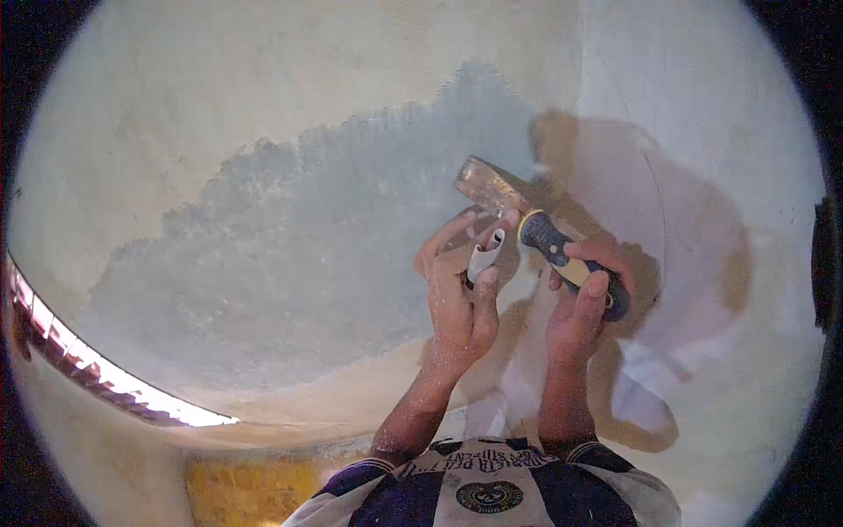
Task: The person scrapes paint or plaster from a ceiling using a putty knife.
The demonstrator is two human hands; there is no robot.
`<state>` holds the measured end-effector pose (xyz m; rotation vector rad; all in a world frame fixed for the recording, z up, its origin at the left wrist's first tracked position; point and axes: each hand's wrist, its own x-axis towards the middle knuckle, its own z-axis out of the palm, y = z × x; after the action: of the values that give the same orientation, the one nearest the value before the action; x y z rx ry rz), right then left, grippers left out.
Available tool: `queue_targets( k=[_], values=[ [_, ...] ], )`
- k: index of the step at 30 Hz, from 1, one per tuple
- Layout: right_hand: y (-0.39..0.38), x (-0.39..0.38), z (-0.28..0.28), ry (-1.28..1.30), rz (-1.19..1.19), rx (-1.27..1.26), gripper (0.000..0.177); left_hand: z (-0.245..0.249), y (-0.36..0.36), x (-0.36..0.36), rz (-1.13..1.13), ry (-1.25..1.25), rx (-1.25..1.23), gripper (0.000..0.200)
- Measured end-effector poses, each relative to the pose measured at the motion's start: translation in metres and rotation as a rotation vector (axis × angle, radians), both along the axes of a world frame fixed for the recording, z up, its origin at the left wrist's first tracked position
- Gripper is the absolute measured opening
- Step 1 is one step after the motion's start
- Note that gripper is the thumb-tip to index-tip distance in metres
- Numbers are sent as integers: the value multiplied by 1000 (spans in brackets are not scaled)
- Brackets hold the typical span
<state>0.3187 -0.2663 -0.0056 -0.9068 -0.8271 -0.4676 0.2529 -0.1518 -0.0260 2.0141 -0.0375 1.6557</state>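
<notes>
My right hand (584,307) is wrapped round the dark-and-yellow handle of a putty knife (546,239). Its metal blade (487,186) points up and to the left, over the grey patch of wall. Just left of the handle, my left hand (461,294) grips a small curled white sheet (485,256) between thumb and fingers. Fingertips of that hand reach up to the lower part of the blade. Both hands are raised close together in front of the wall (351,53).
A broad rough grey patch (290,246) spreads across the paler wall. Shadows of my head and arms fall on the wall at right. A bright slatted opening (114,373) lies at lower left, with a yellow surface (246,487) below. My patterned shirt (492,479) shows at the bottom.
</notes>
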Motion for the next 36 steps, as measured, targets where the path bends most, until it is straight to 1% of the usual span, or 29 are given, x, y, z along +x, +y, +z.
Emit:
queue_targets(
  k=[2, 4, 5, 6, 8, 10, 11, 13, 15, 16, 18, 21, 24, 25, 27, 29, 30, 31, 32, 33, 34, 36],
  values=[
    [3, -6, 2, 41, 63, 21, 42, 5, -1, -7, -44, -26, -44, 29],
    [3, -1, -5, 80, 133, 46, 40, 8, 2, -16, -35, 42, -11, 31],
    [5, 2, -10, -36, 73, 20, 38, 8, 3, -19, -32, 73, 9, 32],
    [8, 5, -13, -152, 16, -9, 36, 7, 5, -17, -66, 45, -2, 39],
    [14, -2, -7, -155, 56, -3, 39, 8, 12, -18, -154, 6, -29, 53],
    [22, -16, 12, 56, 283, 66, 47, 11, 14, -27, -64, -66, -2, 54],
    [24, -19, 15, 38, 314, 93, 46, 15, 16, -31, -19, -107, 18, 54],
    [28, -25, 20, -6, 378, 144, 44, 24, 26, -50, -57, 36, 53, 42],
    [47, -26, 29, -22, 405, 41, 42, 31, 29, -63, 3, 67, 37, 33],
    [53, -33, 31, -21, 416, -14, 42, 36, 29, -68, 79, 30, 5, 31],
    [60, -42, 32, -48, 401, -13, 40, 44, 31, -79, 162, 7, -1, 29],
    [68, -54, 33, -98, 356, -28, 40, 47, 38, -95, 185, 15, 55, 29],
    [70, -65, 33, -127, 280, -29, 41, 43, 50, -98, 190, 7, 121, 35],
    [69, -69, 36, -136, 252, -28, 41, 44, 48, -104, 186, 48, 132, 39],
    [62, -67, 43, -314, 64, -61, 39, 47, 48, -110, 173, 98, 147, 44],
    [66, -69, 49, -364, 41, 37, 38, 49, 50, -110, 153, 111, 151, 45],
    [75, -75, 55, -329, 116, 150, 39, 47, 50, -106, 55, 53, 98, 42],
    [80, -79, 61, -314, 238, 240, 39, 42, 49, -98, -42, -7, 43, 39],
    [84, -83, 67, -302, 359, 332, 41, 43, 49, -94, -92, -50, 19, 38],
    [86, -87, 74, -307, 531, 402, 42, 45, 48, -91, -143, -93, -5, 36],
    [84, -88, 79, -311, 705, 472, 43, 49, 46, -90, -145, -120, 2, 36],
    [66, -72, 84, -295, 904, 541, 47, 60, 39, -96, -146, -58, 34, 37]
  ],
)
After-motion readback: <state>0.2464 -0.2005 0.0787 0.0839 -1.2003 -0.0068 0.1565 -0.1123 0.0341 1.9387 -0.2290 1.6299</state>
